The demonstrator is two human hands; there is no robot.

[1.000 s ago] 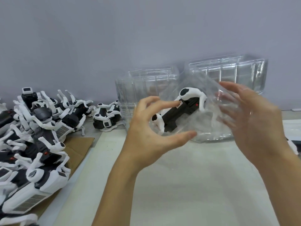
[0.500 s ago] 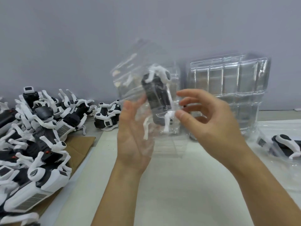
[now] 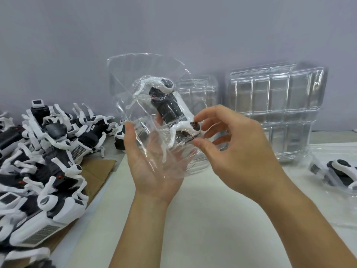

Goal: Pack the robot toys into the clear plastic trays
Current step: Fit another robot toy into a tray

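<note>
Toy pile (image 3: 38, 161) cut off at left edge, bagged toy (image 3: 340, 171) cropped at right (details blurred)

Left hand (image 3: 154, 161) raised, palm up toward the camera, fingers spread and near straight, forearm rising from lower centre. Right hand (image 3: 231, 146) beside it, back toward the camera, fingers curled, thumb and forefinger pinching

toy: black-and-white robot toy (image 3: 170, 111) in clear plastic wrap (image 3: 143, 89) rotated from lying sideways to near upright, lifted above the white table (image 3: 193, 219)
left hand (image 3: 154, 163): now palm-up under the wrap
right hand (image 3: 237, 149): shifted in, pinching the toy's lower end
</note>
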